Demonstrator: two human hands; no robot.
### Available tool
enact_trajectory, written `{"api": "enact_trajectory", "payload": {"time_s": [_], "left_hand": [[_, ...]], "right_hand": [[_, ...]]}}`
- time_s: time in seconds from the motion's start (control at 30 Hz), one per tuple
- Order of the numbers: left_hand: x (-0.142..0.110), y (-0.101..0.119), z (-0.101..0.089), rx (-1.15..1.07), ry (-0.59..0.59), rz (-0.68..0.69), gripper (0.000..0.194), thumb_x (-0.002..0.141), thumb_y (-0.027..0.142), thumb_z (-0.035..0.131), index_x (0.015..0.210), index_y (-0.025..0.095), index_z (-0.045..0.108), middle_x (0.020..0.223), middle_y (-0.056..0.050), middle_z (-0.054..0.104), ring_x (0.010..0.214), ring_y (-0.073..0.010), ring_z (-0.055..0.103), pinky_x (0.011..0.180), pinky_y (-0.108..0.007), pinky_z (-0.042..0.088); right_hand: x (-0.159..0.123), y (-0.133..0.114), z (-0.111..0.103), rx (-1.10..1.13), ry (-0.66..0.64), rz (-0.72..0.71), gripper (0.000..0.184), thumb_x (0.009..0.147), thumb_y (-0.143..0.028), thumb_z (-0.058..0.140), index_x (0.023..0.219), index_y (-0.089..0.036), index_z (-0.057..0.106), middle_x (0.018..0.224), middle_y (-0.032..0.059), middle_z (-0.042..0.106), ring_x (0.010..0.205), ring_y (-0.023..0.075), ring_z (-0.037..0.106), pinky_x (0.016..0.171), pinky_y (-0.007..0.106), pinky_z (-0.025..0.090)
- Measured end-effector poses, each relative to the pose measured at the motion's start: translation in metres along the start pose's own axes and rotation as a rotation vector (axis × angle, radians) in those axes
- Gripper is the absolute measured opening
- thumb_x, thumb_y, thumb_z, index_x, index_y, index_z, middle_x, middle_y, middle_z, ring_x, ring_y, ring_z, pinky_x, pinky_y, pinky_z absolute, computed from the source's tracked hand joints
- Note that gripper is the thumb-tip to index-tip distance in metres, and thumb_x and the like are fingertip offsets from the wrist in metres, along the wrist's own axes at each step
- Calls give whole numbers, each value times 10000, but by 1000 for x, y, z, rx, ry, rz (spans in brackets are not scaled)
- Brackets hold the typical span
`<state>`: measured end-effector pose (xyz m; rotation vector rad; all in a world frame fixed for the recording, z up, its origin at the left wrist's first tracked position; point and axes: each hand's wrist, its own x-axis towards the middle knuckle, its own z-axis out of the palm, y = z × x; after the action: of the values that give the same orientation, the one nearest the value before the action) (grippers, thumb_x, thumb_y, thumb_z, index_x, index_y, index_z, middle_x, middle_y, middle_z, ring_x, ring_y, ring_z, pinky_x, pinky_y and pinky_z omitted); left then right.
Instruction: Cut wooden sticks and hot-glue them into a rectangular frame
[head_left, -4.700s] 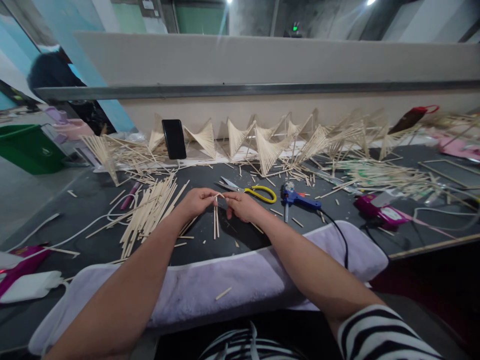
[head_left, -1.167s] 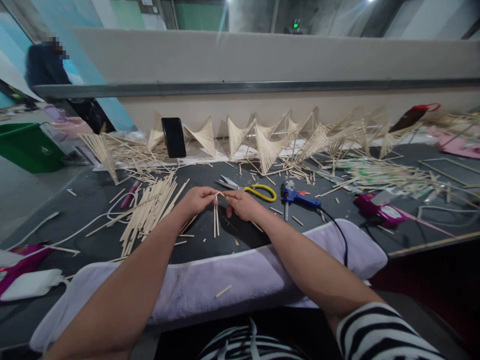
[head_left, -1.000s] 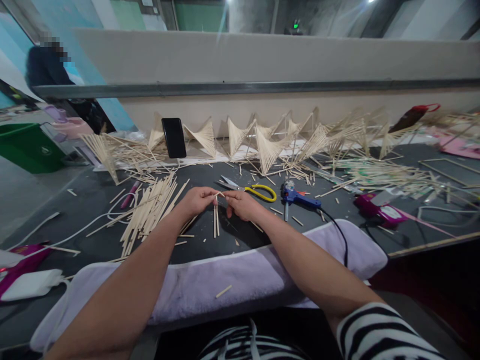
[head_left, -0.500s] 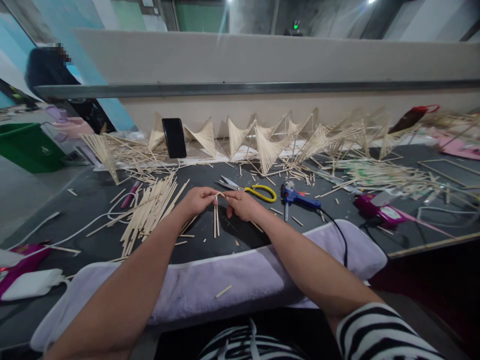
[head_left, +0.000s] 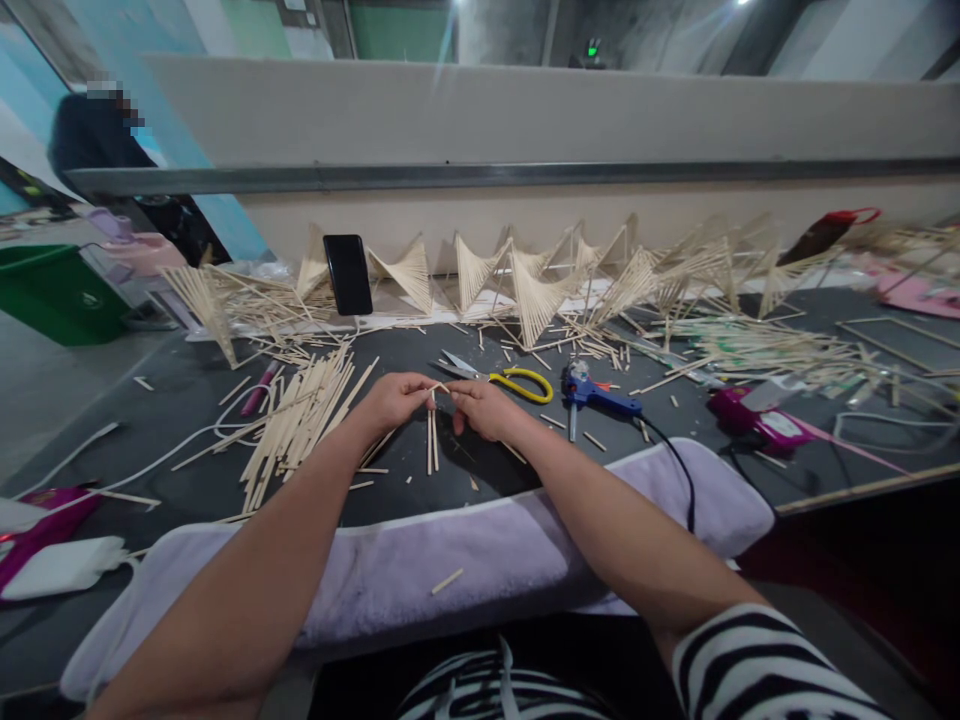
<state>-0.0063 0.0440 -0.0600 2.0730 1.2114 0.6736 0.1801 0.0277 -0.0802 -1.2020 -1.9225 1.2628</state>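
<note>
Thin wooden sticks (head_left: 433,445) meet in a peak between my fingertips, and two of them hang down toward the dark table. My left hand (head_left: 397,400) pinches the sticks near the peak from the left. From the other side, my right hand (head_left: 481,408) grips them with thumb and fingers closed; its fingers partly hide the joint. Just beyond my right hand lie scissors with yellow handles (head_left: 525,384), blades apart. A blue hot glue gun (head_left: 604,397) rests to their right. Left of my left hand is a pile of loose wooden sticks (head_left: 296,425).
Twisted stick models (head_left: 536,295) line the back of the table, beside a propped black phone (head_left: 348,275). A lilac cushion (head_left: 420,570) lies along the front edge under my forearms. White cables (head_left: 172,465) run at left. A person (head_left: 97,135) is at far left.
</note>
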Motion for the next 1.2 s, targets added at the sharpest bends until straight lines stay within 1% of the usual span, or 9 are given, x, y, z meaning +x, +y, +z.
{"api": "enact_trajectory", "payload": {"time_s": [0.37,0.57,0.8,0.97,1.2], "left_hand": [[-1,4,0,-25,-1,3,317,738,273,475,933,113,667,729,-42,671,684,-140,580,691,-257,432],[0,1,1,-36,-6,-8,326,740,287,473,939,117,666,729,-37,668,687,-141,579,692,-255,431],[0,0,1,-46,-6,-9,323,736,283,474,936,113,663,728,-40,666,674,-139,574,668,-249,431],[0,3,0,-21,-9,-12,316,733,277,472,927,123,668,725,-36,668,659,-135,570,658,-246,430],[1,-2,-1,20,-12,16,302,741,291,468,885,126,676,742,-36,676,688,-141,579,676,-245,427]], "right_hand": [[-1,0,0,8,9,-18,390,873,-256,321,1193,-166,523,496,-23,536,344,34,312,390,148,247],[0,0,0,7,1,11,395,878,-282,327,1202,-154,514,495,-23,536,343,35,311,381,148,237],[0,-1,1,29,8,-1,393,877,-273,336,1203,-150,517,487,-15,533,341,33,308,383,153,241],[0,0,0,29,10,3,393,879,-292,345,1203,-152,518,494,-11,538,341,33,308,376,154,236],[0,0,1,38,7,-12,378,878,-270,340,1180,-148,532,483,-13,534,342,34,311,376,152,242]]}}
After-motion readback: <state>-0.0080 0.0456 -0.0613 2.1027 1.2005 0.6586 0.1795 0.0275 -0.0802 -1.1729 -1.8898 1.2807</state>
